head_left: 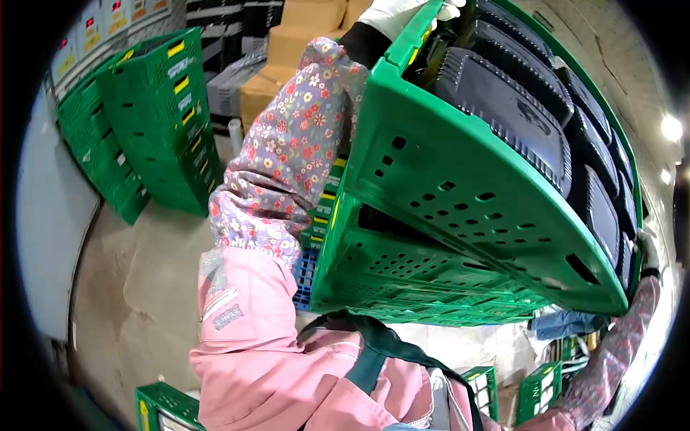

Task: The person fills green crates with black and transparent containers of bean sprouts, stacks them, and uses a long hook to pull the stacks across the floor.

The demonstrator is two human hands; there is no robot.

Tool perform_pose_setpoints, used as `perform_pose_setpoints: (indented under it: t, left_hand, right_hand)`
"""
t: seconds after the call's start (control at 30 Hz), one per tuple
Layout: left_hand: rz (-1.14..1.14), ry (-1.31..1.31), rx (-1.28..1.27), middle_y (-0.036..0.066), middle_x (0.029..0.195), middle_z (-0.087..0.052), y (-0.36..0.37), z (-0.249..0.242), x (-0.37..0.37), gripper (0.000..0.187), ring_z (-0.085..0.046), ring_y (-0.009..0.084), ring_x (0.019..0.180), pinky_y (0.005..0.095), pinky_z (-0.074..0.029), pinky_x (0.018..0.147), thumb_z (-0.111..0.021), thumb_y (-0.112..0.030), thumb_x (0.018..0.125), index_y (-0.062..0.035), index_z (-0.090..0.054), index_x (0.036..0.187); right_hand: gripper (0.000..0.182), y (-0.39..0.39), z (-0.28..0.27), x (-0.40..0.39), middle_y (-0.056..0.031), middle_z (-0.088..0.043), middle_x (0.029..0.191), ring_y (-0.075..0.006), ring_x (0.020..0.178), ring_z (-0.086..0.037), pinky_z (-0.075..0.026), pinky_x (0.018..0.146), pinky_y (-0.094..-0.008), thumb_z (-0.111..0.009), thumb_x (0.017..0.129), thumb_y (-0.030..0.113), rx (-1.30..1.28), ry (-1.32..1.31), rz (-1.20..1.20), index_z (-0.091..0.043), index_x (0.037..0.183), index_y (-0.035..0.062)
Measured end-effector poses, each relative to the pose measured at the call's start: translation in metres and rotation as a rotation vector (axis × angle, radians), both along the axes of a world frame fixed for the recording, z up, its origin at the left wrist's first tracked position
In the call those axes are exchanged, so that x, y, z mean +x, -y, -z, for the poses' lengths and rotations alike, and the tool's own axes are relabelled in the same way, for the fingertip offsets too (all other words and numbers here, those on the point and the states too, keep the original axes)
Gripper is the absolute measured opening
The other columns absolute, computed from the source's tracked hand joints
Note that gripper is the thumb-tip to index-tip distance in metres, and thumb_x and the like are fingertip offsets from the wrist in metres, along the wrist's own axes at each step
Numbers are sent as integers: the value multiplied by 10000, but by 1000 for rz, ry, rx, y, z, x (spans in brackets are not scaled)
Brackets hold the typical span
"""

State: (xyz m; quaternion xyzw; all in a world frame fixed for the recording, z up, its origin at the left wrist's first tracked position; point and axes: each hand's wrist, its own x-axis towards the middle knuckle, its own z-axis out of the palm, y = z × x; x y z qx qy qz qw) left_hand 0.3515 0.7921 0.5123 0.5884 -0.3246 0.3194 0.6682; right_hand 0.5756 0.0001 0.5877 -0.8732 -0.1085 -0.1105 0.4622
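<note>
A green crate (pixel 460 172) full of black lidded trays (pixel 503 108) is tilted above a stack of green crates (pixel 402 266). My left hand (pixel 402 16), in a white glove, is closed on the crate's upper left end. At the crate's far right end is my right hand (pixel 649 250), also gloved in white and partly hidden behind the rim. Both arms reach out wide in floral sleeve covers over pink sleeves. The stack beneath stands close against my front, with a blue pallet (pixel 306 276) low beside it.
More green crates (pixel 154 129) stand stacked at the left, beside a pale panel (pixel 57 201). Cardboard boxes (pixel 287 57) are piled behind. Small green crates (pixel 539 391) sit low at the right, and another crate (pixel 167 406) is at the bottom left.
</note>
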Motion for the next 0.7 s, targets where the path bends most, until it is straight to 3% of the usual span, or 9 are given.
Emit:
perform_pose_setpoints:
  t: [0.1,0.2,0.23,0.33,0.4,0.43,0.53,0.6,0.7]
  left_hand:
    - [-213,-99,-175,-25,648,-574,-10,37,23,198,-506,62,534,184,-380,466,-575,-249,897,-76,-662,851]
    - [-247,-271,-472,93,673,-646,-1,48,38,156,-611,156,579,286,-504,527,-760,-65,670,28,-686,771]
    - [-157,-251,-486,87,673,-649,-3,57,36,180,-619,155,592,288,-514,541,-767,-100,666,27,-691,768]
    - [-443,-259,-326,84,701,-659,-3,59,35,206,-611,143,578,270,-510,539,-771,-183,675,-17,-706,781]
    - [-205,-278,-316,30,681,-616,-8,63,34,183,-550,96,563,229,-424,500,-674,-228,791,-51,-690,830]
    - [-56,-253,-282,-31,647,-569,-7,69,25,199,-487,58,532,197,-340,453,-585,-254,894,-75,-668,862]
    - [-290,-305,-319,67,696,-626,1,68,19,201,-571,121,598,257,-452,526,-711,-235,752,-43,-690,808]
    - [-575,-449,-263,119,777,-671,3,55,20,243,-625,149,678,274,-514,594,-720,-213,749,-19,-705,896]
    - [-295,-265,-316,127,841,-676,5,70,3,300,-630,179,731,296,-515,677,-692,-251,801,-6,-676,972]
  right_hand:
    - [204,-151,-11,21,38,-520,624,-101,452,-459,-389,450,-228,-524,771,110,-188,-86,-63,-629,941,70]
    - [331,-203,29,109,8,-586,719,-90,538,-516,-407,504,-220,-554,702,3,-390,-239,-246,-616,1026,19]
    - [404,-201,30,149,-23,-624,841,-106,681,-572,-451,616,-227,-573,688,-40,-553,-227,-422,-603,1088,6]
    - [476,-177,34,196,-50,-638,1001,-146,858,-596,-474,758,-248,-555,740,-63,-337,-270,-542,-542,1211,2]
    - [466,-132,42,256,-56,-622,1104,-163,930,-606,-484,778,-243,-517,828,-12,-470,-73,-479,-476,1292,-13]
    - [452,-153,28,216,-59,-615,1063,-144,861,-581,-472,747,-255,-585,832,119,-656,-114,-368,-513,1261,-2]
    - [454,-135,16,224,-55,-606,1053,-135,795,-572,-480,681,-268,-576,891,257,-571,72,-267,-508,1277,29]
    - [418,-170,20,142,-98,-570,1259,-179,1038,-600,-464,847,-253,-448,971,227,-127,500,-485,-451,1351,54]
    - [370,-220,42,-23,-127,-478,1356,-189,1239,-459,-333,1069,-302,-350,1002,136,16,738,-427,-466,1301,-48]
